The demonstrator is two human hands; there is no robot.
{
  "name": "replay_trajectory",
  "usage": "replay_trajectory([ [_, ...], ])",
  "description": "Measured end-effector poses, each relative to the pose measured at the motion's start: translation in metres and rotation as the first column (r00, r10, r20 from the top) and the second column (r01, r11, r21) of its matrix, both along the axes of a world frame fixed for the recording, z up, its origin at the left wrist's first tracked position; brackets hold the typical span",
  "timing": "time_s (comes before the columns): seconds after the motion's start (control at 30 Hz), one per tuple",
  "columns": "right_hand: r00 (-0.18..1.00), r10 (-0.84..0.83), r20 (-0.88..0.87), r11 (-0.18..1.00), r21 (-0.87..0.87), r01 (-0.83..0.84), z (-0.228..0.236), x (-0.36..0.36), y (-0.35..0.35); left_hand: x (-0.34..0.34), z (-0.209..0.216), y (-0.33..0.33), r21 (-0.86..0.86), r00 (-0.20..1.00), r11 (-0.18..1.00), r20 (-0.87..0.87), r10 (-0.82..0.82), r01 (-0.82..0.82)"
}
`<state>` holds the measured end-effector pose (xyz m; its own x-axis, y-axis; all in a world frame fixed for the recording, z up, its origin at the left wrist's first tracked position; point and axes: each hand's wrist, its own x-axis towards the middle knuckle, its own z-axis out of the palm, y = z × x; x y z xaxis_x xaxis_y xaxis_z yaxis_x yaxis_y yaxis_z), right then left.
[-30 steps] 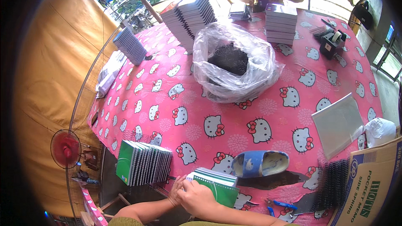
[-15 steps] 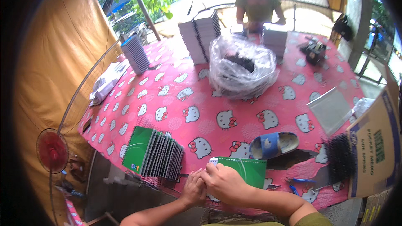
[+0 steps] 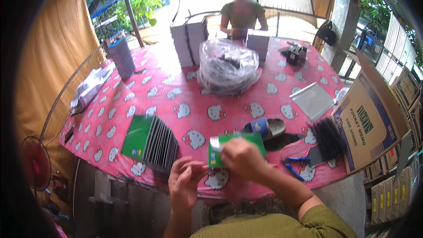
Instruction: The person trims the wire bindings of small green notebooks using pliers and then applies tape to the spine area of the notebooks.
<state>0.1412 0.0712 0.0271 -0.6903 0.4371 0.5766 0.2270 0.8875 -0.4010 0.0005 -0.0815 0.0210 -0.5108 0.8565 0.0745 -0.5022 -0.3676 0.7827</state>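
A green-covered notebook (image 3: 212, 158) lies on the table in front of me, a white patch showing at its upper left corner. Over its cover is my right hand (image 3: 244, 156), slightly blurred, fingers curled in and closed; whatever they pinch is hidden. My left hand (image 3: 185, 183) is raised just left of the notebook, its thumb and fingers drawn together. A thin thing may be at its fingertips, too small to name. To the left stands a stack of green spiral notebooks (image 3: 152, 143).
A blue slipper (image 3: 260, 127) lies behind the notebook. Blue-handled tools (image 3: 294, 172), black spiral wires (image 3: 328, 139) and a cardboard box (image 3: 363, 123) are on the right. Farther back are a clear plastic bag (image 3: 229, 68), tall notebook stacks (image 3: 187, 44) and a person (image 3: 243, 15).
My hands were together at the notebook's left edge. Now the left hand is raised away to the left, and the right is over the cover. The head view has shifted.
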Motion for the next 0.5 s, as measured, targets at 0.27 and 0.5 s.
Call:
replay_trajectory([
  [0.27, 0.979, 0.199, -0.036, 0.966, 0.177, -0.19, 0.013, 0.029, -0.03, 0.013, 0.007, 0.068, -0.182, 0.944, 0.979, -0.298, -0.14, 0.087],
  [0.5, 0.924, -0.143, -0.354, 0.822, -0.563, -0.089, 0.002, 0.067, 0.028, -0.002, 0.005, 0.076, 0.043, 0.68, 0.995, -0.733, -0.03, 0.091],
])
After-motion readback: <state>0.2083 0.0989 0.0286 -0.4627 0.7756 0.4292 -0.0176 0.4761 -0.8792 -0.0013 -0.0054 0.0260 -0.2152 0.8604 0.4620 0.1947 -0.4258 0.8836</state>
